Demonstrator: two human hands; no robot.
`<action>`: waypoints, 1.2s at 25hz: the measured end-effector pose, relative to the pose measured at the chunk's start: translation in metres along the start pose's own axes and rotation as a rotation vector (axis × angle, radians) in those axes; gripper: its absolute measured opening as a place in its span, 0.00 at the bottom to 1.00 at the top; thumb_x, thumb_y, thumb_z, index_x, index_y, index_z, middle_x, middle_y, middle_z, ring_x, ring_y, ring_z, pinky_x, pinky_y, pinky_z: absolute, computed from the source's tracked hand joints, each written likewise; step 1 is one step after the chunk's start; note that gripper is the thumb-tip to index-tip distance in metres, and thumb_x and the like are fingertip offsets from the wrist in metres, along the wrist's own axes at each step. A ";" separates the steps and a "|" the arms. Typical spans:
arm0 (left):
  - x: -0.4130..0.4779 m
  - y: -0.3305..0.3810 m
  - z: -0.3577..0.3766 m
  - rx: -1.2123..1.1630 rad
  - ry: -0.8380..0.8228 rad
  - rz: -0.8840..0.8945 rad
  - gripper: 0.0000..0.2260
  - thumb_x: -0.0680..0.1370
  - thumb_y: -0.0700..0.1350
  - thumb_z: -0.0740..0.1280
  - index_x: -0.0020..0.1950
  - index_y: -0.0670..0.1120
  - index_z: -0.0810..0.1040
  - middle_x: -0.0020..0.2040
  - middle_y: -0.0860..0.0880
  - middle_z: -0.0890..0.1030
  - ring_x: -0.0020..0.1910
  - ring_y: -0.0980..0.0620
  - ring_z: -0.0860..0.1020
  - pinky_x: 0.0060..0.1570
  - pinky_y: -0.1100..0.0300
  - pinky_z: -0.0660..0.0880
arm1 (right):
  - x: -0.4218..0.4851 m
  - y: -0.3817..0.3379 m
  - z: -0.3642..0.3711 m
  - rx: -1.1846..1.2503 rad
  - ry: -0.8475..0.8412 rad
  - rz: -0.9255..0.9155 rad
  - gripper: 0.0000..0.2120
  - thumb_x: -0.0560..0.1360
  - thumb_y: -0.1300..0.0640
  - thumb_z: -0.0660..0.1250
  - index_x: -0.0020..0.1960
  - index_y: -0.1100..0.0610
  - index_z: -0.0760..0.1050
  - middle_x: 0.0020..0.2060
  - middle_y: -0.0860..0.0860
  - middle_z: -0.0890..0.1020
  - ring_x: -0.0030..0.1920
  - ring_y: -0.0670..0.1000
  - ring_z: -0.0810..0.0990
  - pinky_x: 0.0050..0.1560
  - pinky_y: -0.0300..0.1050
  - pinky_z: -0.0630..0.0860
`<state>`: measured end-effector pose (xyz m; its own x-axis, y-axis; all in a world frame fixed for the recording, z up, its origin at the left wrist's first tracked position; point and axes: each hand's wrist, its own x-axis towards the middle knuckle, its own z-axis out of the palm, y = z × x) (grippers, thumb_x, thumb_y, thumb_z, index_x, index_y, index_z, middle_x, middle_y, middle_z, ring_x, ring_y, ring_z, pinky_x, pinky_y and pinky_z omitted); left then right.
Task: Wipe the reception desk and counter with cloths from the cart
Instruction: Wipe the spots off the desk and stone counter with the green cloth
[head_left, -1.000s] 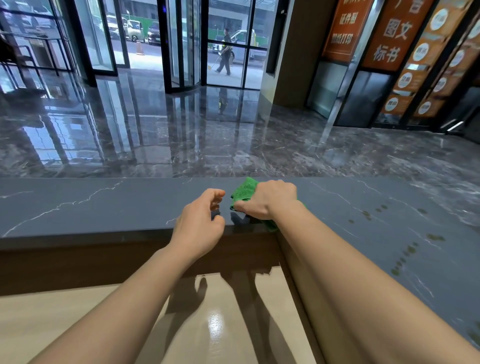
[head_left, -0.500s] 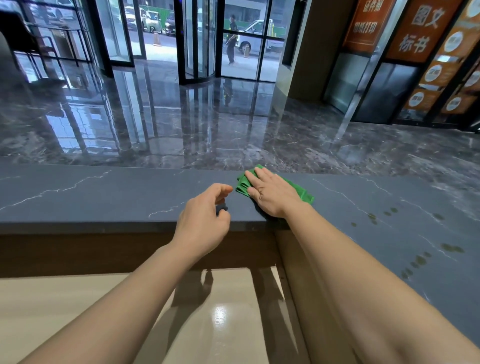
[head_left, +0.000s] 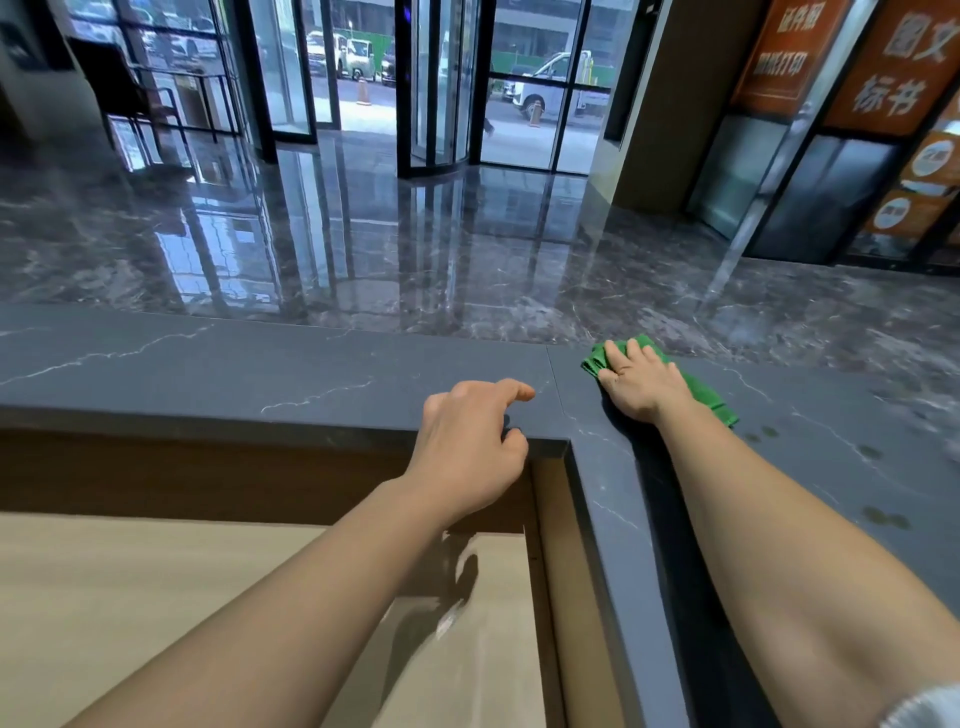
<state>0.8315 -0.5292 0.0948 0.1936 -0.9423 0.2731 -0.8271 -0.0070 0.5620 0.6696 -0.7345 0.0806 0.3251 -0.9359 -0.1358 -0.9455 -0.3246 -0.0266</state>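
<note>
A dark marbled table is set before a glossy lobby floor. Just beyond the table's inner corner, the green cloth is pressed flat under the straight-fingered right hand. The left hand is held loosely curled and empty at that corner. If swept too wide, the cloth could be pushed off the far edge. No container is in view.

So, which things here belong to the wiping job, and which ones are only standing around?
Job:
green cloth, pressed flat under the right hand
dark stone counter
light desk top below it
left hand, holding nothing, at the counter's edge

Only around:
orange signs
glass doors
marble floor
cars outside
</note>
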 end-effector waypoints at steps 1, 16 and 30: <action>-0.004 0.000 -0.001 0.004 0.011 -0.005 0.19 0.79 0.44 0.61 0.70 0.56 0.69 0.56 0.53 0.80 0.61 0.55 0.73 0.65 0.56 0.60 | -0.005 -0.006 -0.001 0.029 -0.011 -0.021 0.27 0.83 0.47 0.45 0.80 0.51 0.44 0.79 0.54 0.44 0.79 0.55 0.45 0.77 0.57 0.46; -0.015 0.061 0.020 0.039 0.000 -0.095 0.20 0.78 0.45 0.61 0.69 0.55 0.70 0.59 0.53 0.80 0.64 0.51 0.72 0.64 0.54 0.61 | -0.067 0.009 0.007 -0.066 0.005 -0.435 0.26 0.84 0.47 0.45 0.79 0.48 0.43 0.79 0.51 0.45 0.79 0.51 0.44 0.77 0.48 0.46; -0.039 0.102 0.021 0.041 -0.042 -0.185 0.21 0.79 0.46 0.62 0.72 0.54 0.69 0.61 0.50 0.80 0.64 0.48 0.74 0.69 0.50 0.65 | -0.100 0.036 0.001 0.066 -0.055 -0.185 0.26 0.83 0.49 0.46 0.80 0.48 0.45 0.79 0.51 0.43 0.79 0.53 0.44 0.77 0.56 0.46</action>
<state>0.7286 -0.5002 0.1246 0.3226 -0.9369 0.1349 -0.8004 -0.1939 0.5672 0.6033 -0.6526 0.0923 0.4932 -0.8519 -0.1761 -0.8697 -0.4786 -0.1206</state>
